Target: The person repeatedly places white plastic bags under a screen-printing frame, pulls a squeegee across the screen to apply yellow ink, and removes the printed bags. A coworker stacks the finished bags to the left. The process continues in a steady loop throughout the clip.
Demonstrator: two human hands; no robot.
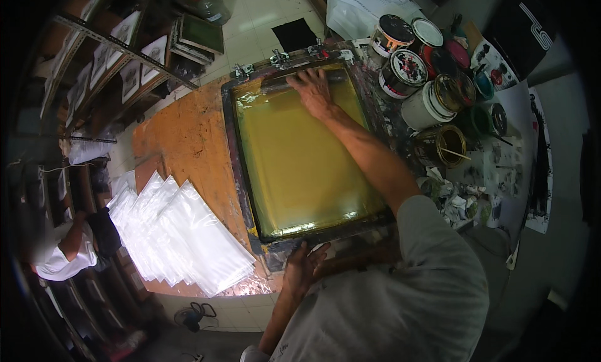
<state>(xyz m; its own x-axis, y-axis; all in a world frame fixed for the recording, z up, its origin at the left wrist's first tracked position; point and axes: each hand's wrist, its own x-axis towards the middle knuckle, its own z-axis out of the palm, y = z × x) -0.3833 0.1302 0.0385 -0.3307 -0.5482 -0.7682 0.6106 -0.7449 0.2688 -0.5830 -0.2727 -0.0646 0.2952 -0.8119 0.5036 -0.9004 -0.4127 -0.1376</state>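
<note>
Right hand: grip bent over the dark, straight bar, far end; closure hidden.
Left hand: fingers part-spread, near edge; hold unclear.
Yellow-green, dark-framed rectangular mesh screen: on orange-brown wooden worktop.
Handling: even pressure, level frame advisable.

- A floor of pale, glossy square tiles showed at the top and again below the tabletop.
- A flat black square mat lay on those tiles near the top.
- A tall storage rack of perforated metal angle bars filled the upper left, its slanting levels carrying pale sheets.
- Dark, narrow shelving stood at the lower left, largely lost in shadow.
- A worn orange-brown wooden tabletop, scuffed and stained, stretched across the middle left.
- A plain grey wall showed at the far right.
- Light fell brightest around the centre; the outer edges were dim.
</note>
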